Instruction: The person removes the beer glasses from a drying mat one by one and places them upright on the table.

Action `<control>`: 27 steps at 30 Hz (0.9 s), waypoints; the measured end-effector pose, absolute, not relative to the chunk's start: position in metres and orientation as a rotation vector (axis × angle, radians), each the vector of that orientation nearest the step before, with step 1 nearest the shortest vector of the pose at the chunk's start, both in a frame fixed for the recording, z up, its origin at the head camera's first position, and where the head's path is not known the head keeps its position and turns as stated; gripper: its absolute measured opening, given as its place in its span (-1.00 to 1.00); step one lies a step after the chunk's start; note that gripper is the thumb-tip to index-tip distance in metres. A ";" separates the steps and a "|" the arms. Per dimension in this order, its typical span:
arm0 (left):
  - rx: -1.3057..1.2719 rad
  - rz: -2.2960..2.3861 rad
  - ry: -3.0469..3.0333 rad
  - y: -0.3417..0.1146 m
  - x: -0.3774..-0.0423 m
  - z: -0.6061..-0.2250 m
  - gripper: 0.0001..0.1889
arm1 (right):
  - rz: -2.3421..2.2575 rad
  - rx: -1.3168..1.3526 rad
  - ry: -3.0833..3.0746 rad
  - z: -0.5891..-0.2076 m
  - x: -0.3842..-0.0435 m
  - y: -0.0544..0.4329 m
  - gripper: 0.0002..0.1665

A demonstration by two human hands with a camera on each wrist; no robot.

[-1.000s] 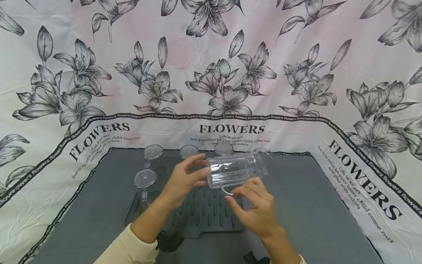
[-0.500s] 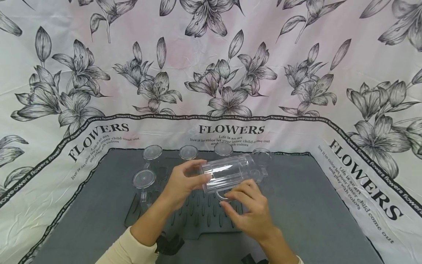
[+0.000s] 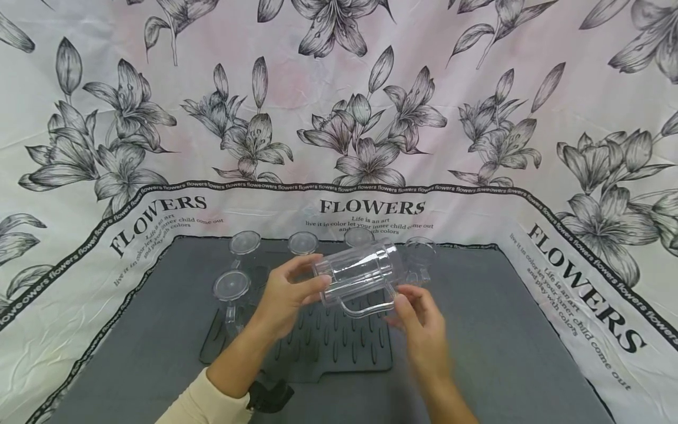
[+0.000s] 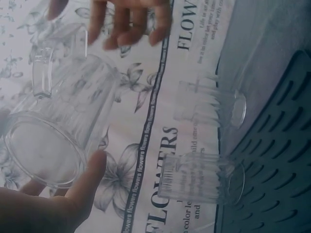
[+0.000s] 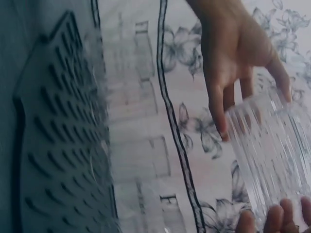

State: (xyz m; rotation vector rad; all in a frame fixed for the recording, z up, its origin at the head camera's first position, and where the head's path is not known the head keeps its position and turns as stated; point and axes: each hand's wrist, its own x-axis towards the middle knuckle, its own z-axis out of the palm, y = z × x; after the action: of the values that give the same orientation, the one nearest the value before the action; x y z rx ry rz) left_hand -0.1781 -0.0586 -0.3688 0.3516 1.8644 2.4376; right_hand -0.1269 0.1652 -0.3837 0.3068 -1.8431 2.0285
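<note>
A clear ribbed mug (image 3: 357, 274) with a looped handle (image 3: 365, 309) is held tilted in the air above the dark mat. My left hand (image 3: 281, 297) grips its round end, thumb on the near side and fingers behind. In the left wrist view the left thumb (image 4: 90, 179) lies along the edge of that end. My right hand (image 3: 424, 321) is at the mug's other end, thumb close to the handle. Its fingers (image 4: 131, 29) hang loosely apart from the mug in the left wrist view. At the bottom of the right wrist view, its fingertips (image 5: 274, 218) overlap the mug.
Several similar clear mugs stand upside down: a left one (image 3: 231, 287), a back-left one (image 3: 245, 242), a back one (image 3: 303, 243) and a right one (image 3: 421, 252). A dark ridged mat (image 3: 344, 347) lies on the grey table (image 3: 529, 353). A flowered cloth (image 3: 371, 147) hangs behind.
My right hand has let go of the handle and shifted to the right end of the mug. The mug has moved slightly left and turned, with its right end tipped up more.
</note>
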 end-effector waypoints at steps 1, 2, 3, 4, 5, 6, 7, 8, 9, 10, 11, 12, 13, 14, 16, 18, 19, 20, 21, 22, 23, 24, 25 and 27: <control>0.348 2.448 1.861 -0.057 -0.178 -0.370 -0.44 | 2.131 0.250 -1.874 -0.383 -0.125 0.163 -0.71; 0.347 2.459 1.859 -0.055 -0.178 -0.371 -0.43 | 2.247 0.220 -1.861 -0.383 -0.124 0.160 -0.65; 0.344 2.467 1.857 -0.054 -0.178 -0.372 -0.42 | 2.341 0.213 -1.841 -0.383 -0.124 0.158 -0.61; 0.340 2.474 1.852 -0.052 -0.179 -0.373 -0.41 | 2.418 0.222 -1.809 -0.382 -0.123 0.157 -0.59; 0.337 2.482 1.841 -0.050 -0.179 -0.375 -0.41 | 2.472 0.245 -1.777 -0.382 -0.123 0.155 -0.58; 0.337 2.488 1.829 -0.049 -0.179 -0.376 -0.40 | 2.512 0.274 -1.743 -0.382 -0.122 0.155 -0.58; 0.336 2.491 1.816 -0.048 -0.179 -0.378 -0.40 | 2.538 0.302 -1.714 -0.381 -0.122 0.154 -0.59; 0.338 2.498 1.800 -0.047 -0.178 -0.379 -0.41 | 2.556 0.332 -1.687 -0.381 -0.123 0.154 -0.61; 0.339 2.502 1.785 -0.047 -0.178 -0.380 -0.41 | 2.566 0.367 -1.667 -0.380 -0.123 0.155 -0.62; 0.343 2.505 1.770 -0.046 -0.178 -0.381 -0.41 | 2.575 0.404 -1.648 -0.380 -0.123 0.156 -0.63; 0.352 2.504 1.760 -0.047 -0.178 -0.382 -0.41 | 2.586 0.434 -1.629 -0.379 -0.124 0.157 -0.63; 0.366 2.497 1.757 -0.047 -0.178 -0.383 -0.40 | 2.601 0.459 -1.608 -0.379 -0.124 0.158 -0.63; 0.380 2.486 1.762 -0.048 -0.178 -0.384 -0.39 | 2.614 0.485 -1.590 -0.378 -0.124 0.159 -0.63; 0.394 2.472 1.769 -0.048 -0.178 -0.384 -0.38 | 2.629 0.508 -1.575 -0.378 -0.125 0.161 -0.62; 0.426 2.435 1.789 -0.050 -0.178 -0.386 -0.35 | 2.667 0.552 -1.551 -0.376 -0.125 0.163 -0.62; 0.467 2.389 1.809 -0.051 -0.178 -0.389 -0.33 | 2.711 0.597 -1.533 -0.373 -0.125 0.165 -0.61; 0.488 2.368 1.815 -0.052 -0.178 -0.390 -0.32 | 2.737 0.623 -1.519 -0.372 -0.125 0.167 -0.61; 0.509 2.348 1.816 -0.052 -0.178 -0.391 -0.32 | 2.768 0.643 -1.504 -0.371 -0.125 0.168 -0.60; 0.536 2.329 1.815 -0.053 -0.179 -0.393 -0.32 | 2.795 0.670 -1.491 -0.370 -0.125 0.169 -0.60; 0.562 2.310 1.817 -0.053 -0.179 -0.395 -0.31 | 2.821 0.691 -1.480 -0.369 -0.126 0.170 -0.59; 0.588 2.295 1.822 -0.054 -0.179 -0.396 -0.31 | 2.842 0.709 -1.471 -0.368 -0.126 0.171 -0.58; 0.611 2.282 1.825 -0.054 -0.179 -0.398 -0.30 | 2.862 0.723 -1.461 -0.368 -0.126 0.171 -0.57; 0.633 2.267 1.840 -0.055 -0.179 -0.400 -0.29 | 2.871 0.733 -1.460 -0.367 -0.126 0.172 -0.57; 0.670 2.245 1.857 -0.056 -0.179 -0.403 -0.28 | 2.876 0.745 -1.469 -0.366 -0.125 0.172 -0.56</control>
State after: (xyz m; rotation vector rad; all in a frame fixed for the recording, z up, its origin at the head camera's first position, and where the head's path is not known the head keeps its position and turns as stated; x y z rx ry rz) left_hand -0.1786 -0.0555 -0.4028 0.6696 1.8571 2.2448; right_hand -0.1248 0.1721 -0.3657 0.7449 -1.4694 2.8759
